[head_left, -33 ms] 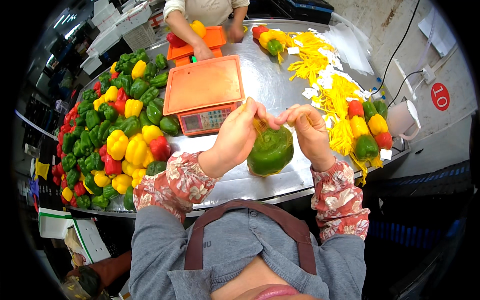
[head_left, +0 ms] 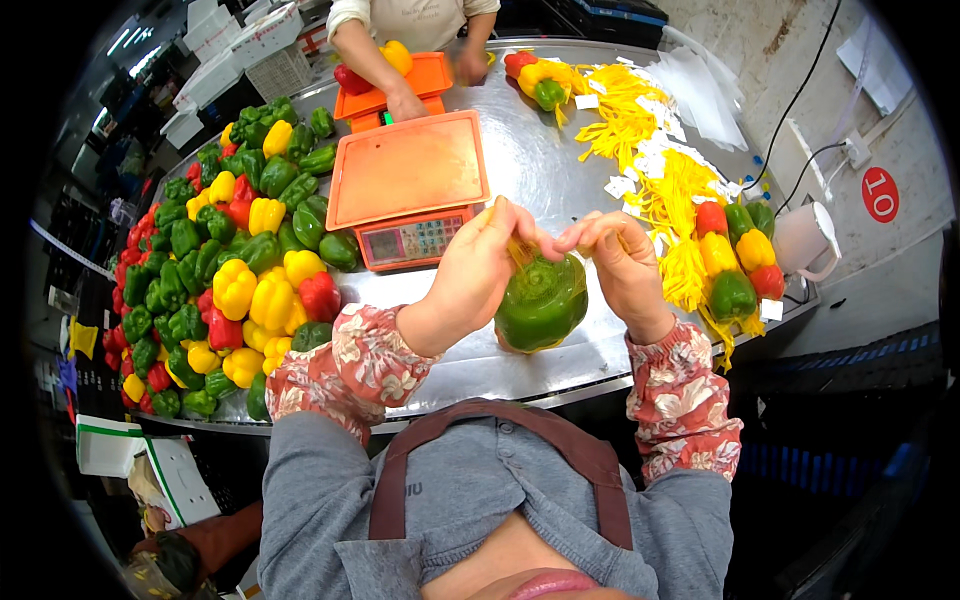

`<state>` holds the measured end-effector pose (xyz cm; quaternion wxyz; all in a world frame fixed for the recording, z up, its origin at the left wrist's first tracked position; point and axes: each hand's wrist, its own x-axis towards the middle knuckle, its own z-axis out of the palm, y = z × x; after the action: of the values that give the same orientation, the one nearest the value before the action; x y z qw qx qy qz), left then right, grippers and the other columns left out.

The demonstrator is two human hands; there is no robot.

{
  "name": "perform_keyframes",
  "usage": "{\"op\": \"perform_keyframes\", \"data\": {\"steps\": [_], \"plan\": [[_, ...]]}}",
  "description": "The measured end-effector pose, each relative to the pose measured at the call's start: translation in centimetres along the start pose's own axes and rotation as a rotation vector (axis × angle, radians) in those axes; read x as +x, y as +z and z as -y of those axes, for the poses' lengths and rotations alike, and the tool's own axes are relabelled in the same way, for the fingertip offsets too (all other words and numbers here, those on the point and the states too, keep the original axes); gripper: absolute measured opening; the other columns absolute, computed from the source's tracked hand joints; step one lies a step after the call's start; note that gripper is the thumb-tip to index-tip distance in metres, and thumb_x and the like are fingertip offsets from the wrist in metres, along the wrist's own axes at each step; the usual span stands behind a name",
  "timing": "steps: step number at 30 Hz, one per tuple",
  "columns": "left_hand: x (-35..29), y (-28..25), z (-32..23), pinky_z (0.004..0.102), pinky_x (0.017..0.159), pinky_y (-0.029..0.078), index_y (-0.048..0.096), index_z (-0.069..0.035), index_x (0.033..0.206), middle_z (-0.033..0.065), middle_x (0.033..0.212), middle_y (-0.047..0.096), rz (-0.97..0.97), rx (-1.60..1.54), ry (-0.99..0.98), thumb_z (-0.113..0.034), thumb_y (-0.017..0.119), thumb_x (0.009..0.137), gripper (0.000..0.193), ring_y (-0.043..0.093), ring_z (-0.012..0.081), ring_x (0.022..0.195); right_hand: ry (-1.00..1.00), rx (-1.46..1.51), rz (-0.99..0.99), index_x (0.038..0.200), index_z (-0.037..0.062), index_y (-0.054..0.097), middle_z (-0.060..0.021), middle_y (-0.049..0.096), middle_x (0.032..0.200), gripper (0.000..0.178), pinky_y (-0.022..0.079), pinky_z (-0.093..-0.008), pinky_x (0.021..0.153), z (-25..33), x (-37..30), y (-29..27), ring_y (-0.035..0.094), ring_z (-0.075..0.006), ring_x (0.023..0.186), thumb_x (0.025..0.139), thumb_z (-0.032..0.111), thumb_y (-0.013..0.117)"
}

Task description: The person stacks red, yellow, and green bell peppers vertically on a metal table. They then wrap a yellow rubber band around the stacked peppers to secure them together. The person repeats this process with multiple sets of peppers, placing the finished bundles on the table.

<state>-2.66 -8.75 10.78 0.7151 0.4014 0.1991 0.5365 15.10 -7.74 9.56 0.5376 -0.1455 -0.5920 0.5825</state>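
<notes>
A green bell pepper in a yellow net bag is in front of me, above the steel table's near edge. My left hand is closed, its thumb and fingers pinching the gathered top of the net. Beside it, my right hand is also closed, its fingertips pressed together and close against the left fingers. Whatever lies between the right fingertips is too small to make out.
Loose peppers form a big pile at left. An orange scale stands ahead, with a co-worker's hand at another scale behind it. Yellow nets with white tags, filled pepper bags and a pitcher are at right.
My right hand and sleeve have shifted very slightly to the right. The left hand and the netted pepper look nearly the same.
</notes>
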Motion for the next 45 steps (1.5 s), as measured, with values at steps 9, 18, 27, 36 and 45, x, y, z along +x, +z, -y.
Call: {"op": "perform_keyframes", "data": {"steps": [9, 18, 27, 36, 45], "plan": [[0.4, -0.1, -1.5, 0.0304, 0.083, 0.039, 0.046, -0.005, 0.080, 0.0099, 0.085, 0.057, 0.091, 0.315, 0.011, -0.033, 0.029, 0.097, 0.037, 0.052, 0.0169, 0.086, 0.275, 0.323, -0.107, 0.090, 0.0079, 0.052, -0.0140, 0.060, 0.102, 0.022, 0.031, -0.0177, 0.048, 1.1, -0.9, -0.6, 0.033, -0.0061, 0.053, 0.093, 0.027, 0.043], [2.1, -1.9, -4.1, 0.0235, 0.067, 0.040, 0.054, -0.004, 0.081, 0.0005, 0.078, 0.053, 0.206, 0.926, -0.010, -0.029, 0.037, 0.096, 0.034, 0.046, 0.0103, 0.068, 0.306, -0.346, 0.092, 0.085, 0.0033, 0.050, -0.0014, 0.052, 0.074, 0.020, 0.038, -0.0216, 0.055, 3.6, -1.0, 1.1, 0.044, -0.0075, 0.061, 0.094, 0.020, 0.043], [2.7, 0.4, -7.7, 0.0328, 0.050, 0.043, 0.060, -0.002, 0.080, 0.0030, 0.056, 0.055, 0.442, 2.045, 0.116, -0.032, 0.045, 0.091, 0.036, 0.050, 0.0140, 0.047, -0.136, -0.956, 0.474, 0.082, 0.0042, 0.052, -0.0103, 0.049, 0.073, 0.011, 0.043, -0.0355, 0.060, 4.8, -0.6, 3.1, 0.052, -0.0274, 0.069, 0.073, 0.007, 0.058], [0.9, -0.5, -5.9, 0.0160, 0.045, 0.037, 0.054, 0.004, 0.102, 0.0117, 0.097, 0.063, 0.067, 0.294, -0.677, -0.037, 0.036, 0.095, 0.046, 0.041, 0.0040, 0.048, -0.381, -1.263, 0.769, 0.073, 0.0020, 0.050, -0.0067, 0.043, 0.076, 0.012, 0.044, -0.0289, 0.059, 4.0, -1.3, 5.4, 0.049, -0.0196, 0.070, 0.064, 0.010, 0.053], [-0.9, -0.9, -4.6, 0.0209, 0.060, 0.040, 0.059, -0.001, 0.086, 0.0025, 0.088, 0.059, 0.586, 0.788, -0.287, -0.028, 0.040, 0.095, 0.034, 0.049, 0.0048, 0.068, -0.428, -1.085, 0.436, 0.080, 0.0073, 0.059, -0.0058, 0.056, 0.086, 0.018, 0.048, -0.0294, 0.058, 5.6, 2.0, 3.6, 0.057, -0.0205, 0.070, 0.064, 0.013, 0.067]]}}
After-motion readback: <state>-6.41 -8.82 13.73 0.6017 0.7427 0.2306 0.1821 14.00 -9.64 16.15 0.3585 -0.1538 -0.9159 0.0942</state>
